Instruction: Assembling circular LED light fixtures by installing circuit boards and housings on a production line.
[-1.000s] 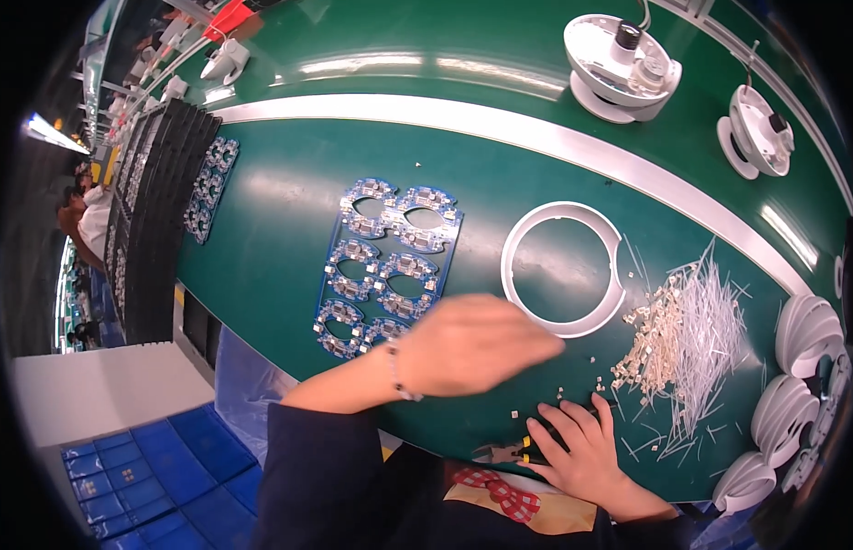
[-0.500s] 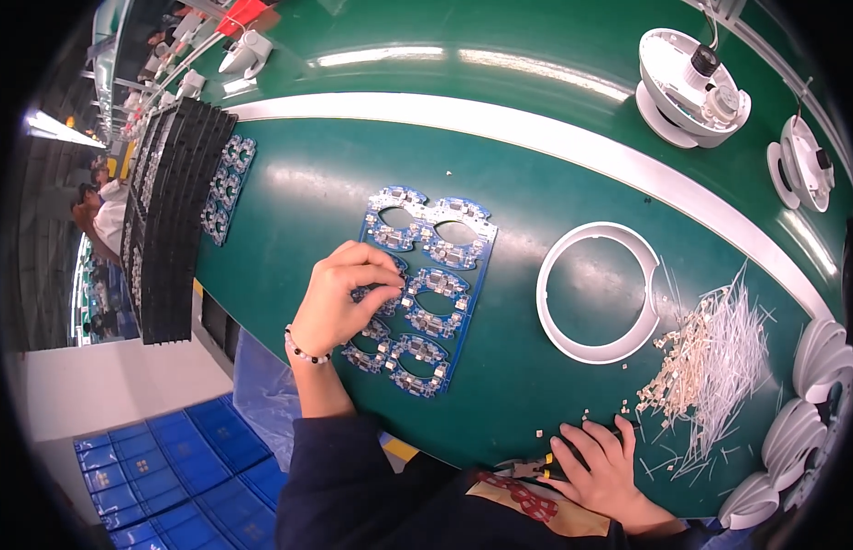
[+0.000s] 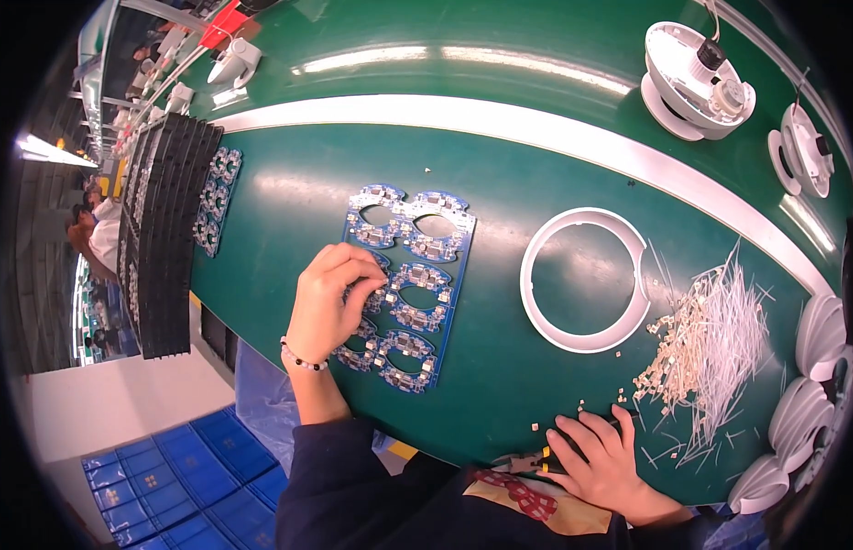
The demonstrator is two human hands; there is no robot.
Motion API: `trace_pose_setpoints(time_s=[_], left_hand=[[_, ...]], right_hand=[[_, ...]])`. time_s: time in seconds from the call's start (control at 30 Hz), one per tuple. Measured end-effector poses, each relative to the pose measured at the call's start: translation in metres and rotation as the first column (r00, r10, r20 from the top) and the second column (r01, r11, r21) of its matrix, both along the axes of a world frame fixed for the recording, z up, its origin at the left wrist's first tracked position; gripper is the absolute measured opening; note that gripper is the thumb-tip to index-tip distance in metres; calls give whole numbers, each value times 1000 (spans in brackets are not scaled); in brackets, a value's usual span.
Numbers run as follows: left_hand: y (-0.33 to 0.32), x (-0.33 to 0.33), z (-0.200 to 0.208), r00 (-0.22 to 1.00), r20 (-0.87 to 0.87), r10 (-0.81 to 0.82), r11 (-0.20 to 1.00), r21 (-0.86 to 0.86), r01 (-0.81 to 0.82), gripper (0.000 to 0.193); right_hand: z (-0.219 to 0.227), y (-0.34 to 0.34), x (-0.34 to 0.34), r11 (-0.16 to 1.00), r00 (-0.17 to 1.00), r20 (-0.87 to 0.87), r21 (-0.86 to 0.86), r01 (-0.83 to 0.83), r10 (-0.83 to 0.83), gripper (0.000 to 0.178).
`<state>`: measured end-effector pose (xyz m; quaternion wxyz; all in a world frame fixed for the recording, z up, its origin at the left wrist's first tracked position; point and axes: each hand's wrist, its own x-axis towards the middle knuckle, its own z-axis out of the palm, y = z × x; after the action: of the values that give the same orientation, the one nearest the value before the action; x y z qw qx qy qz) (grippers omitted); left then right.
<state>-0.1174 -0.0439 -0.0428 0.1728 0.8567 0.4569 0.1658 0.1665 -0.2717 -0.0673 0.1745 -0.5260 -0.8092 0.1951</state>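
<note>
- Flat on the green worktop [image 3: 289,257], a blue circuit panel [image 3: 416,314] lies left of a white ring [image 3: 529,289].
- The left hand [image 3: 330,293] bends over the panel's left column, thumb and fingertips pressed together; whether a small part sits between them cannot be told.
- The right hand [image 3: 596,463] rests on the worktop, fingers spread, beside the yellow-handled pliers [image 3: 527,462], near loose connectors [image 3: 669,367] and white strips [image 3: 724,330].
- Thin and cut through with large openings, the panel is probably light and stiff, its smooth surface apt to slide.
- Its narrow bridges look the likeliest to snap, and its crowded components would suffer under pressure.
- Both long outer edges appear the safest hold, one hand to each side, lifting level.
</note>
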Motion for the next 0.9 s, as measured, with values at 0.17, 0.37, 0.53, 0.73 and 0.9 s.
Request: trace_pose_setpoints(time_s=[0.17, 0.37, 0.53, 0.73, 0.9], left_hand=[[1, -1, -3, 999, 36, -3, 1000, -22, 3, 14], [2, -4, -4, 999, 17, -30, 1000, 8, 30, 17], [-1, -5, -9, 998, 35, -50, 993, 105, 46, 15], [-3, -4, -8, 999, 48, -23, 992, 128, 17, 12], [-5, -5, -8, 990, 138, 10, 1000, 16, -13, 9]], right_hand=[[0, 0, 1, 1000, 1000, 5, -4, -2, 2, 58], [1, 1, 0, 1000, 1000, 3, -14, -12, 12, 60], [2, 0, 0, 1000, 1000, -7, -17, -2, 2, 60], [2, 0, -1, 1000, 1000, -6, -12, -2, 2, 59], [0, 1, 0, 1000, 1000, -10, -12, -1, 1, 58]])
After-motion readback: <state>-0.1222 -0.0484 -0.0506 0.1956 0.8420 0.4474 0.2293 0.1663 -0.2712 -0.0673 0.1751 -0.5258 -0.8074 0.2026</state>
